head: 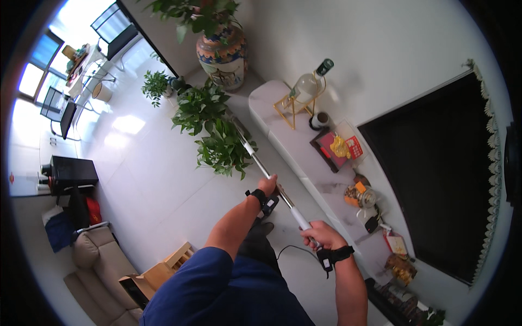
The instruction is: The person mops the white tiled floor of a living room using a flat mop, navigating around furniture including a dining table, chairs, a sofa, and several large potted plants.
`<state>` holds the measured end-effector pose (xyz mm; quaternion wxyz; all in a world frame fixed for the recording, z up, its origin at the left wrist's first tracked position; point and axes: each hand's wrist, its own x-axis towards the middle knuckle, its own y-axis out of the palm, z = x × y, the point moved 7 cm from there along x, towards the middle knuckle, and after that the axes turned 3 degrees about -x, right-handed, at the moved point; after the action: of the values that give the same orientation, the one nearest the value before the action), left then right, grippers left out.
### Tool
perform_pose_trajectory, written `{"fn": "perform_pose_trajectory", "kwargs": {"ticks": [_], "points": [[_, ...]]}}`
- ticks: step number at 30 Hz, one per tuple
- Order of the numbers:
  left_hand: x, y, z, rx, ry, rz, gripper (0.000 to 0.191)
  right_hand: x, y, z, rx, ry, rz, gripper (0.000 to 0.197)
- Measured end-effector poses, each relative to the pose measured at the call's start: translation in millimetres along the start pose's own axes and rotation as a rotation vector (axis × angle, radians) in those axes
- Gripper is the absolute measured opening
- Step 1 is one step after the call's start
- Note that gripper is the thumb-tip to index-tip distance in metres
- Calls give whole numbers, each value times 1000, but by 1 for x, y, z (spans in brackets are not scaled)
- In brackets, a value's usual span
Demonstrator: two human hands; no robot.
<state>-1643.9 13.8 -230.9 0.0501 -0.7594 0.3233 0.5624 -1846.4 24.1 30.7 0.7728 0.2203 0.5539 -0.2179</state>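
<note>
Both my hands grip one long metal pole with white sleeves (300, 218), which slants up and left from my right side. My left hand (268, 185) is closed around its bare metal middle. My right hand (322, 235) holds the lower end, just past a white sleeve. The pole's far end passes beside leafy potted plants (226, 146) on the floor, close to the foot of a low marble-topped cabinet (285, 148). Leaves partly cover that end, so the head of the tool cannot be made out. Each wrist wears a black strap with a small device.
A large painted vase (224, 61) stands beyond the plants. On the cabinet are a bottle in a gold stand (304, 87), a cup (320, 120) and a glass jar (365, 197). A television (428, 175) is at right. A beige sofa (106, 269) and wooden furniture (157, 275) stand lower left.
</note>
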Motion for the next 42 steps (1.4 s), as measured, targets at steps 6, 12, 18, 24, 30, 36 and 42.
{"fn": "perform_pose_trajectory", "kwargs": {"ticks": [6, 12, 18, 24, 30, 36, 42], "points": [[-23, 37, 6, 527, 124, 9, 32, -7, 0, -31, -156, -128, -416, 34], [27, -33, -71, 939, 383, -127, 41, 25, 38, 57, -180, -271, -245, 40], [65, -34, -156, 202, 269, 88, 19, 66, 28, 177, -216, -281, -204, 34], [41, -28, -252, -184, 183, 154, 19, 126, 45, 275, -94, -252, -122, 37], [59, -70, -339, -53, 315, 100, 30, 169, 96, 359, -236, -316, -105, 26], [64, -34, -362, -228, 213, 173, 17, 149, 57, 424, -910, -547, -246, 30], [45, -7, -342, -247, 177, 133, 17, 116, 45, 407, -693, -311, -218, 26]]}}
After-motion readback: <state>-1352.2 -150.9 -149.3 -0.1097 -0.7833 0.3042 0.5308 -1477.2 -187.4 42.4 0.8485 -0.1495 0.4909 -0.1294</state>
